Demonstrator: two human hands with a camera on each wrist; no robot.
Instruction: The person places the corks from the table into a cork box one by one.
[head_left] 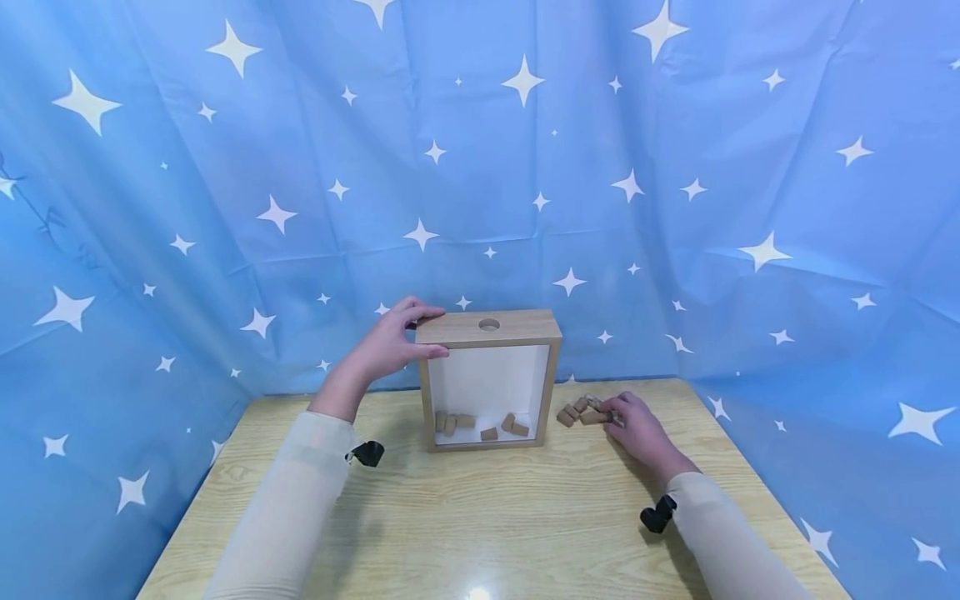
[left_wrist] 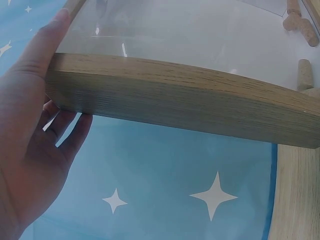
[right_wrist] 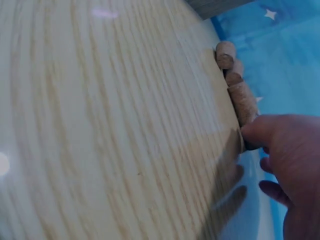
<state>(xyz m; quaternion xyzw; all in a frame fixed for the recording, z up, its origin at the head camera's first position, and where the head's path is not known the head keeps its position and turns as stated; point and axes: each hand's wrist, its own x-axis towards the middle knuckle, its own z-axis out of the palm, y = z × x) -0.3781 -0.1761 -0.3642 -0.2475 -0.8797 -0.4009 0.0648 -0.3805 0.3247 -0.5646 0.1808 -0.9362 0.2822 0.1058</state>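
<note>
A wooden shadow box (head_left: 521, 325) with a clear front and a round hole in its top stands upright on the table. Several corks (head_left: 489, 434) lie inside along its bottom. My left hand (head_left: 386, 342) grips the box's upper left corner, thumb at the front and fingers round the top and side. To the right of the box, a small group of corks (head_left: 567, 414) lies near the table's back edge. There my right hand (head_left: 637, 427) reaches down and pinches a cork (right_wrist: 243, 102) at the near end of the group, its fingertips partly hidden behind the thumb.
The pale wood-grain table (head_left: 487, 517) ends at a blue curtain (head_left: 480, 167) with white stars, which hangs behind and on both sides. A black wrist device (head_left: 657, 514) sits at the right cuff, another (head_left: 368, 453) at the left.
</note>
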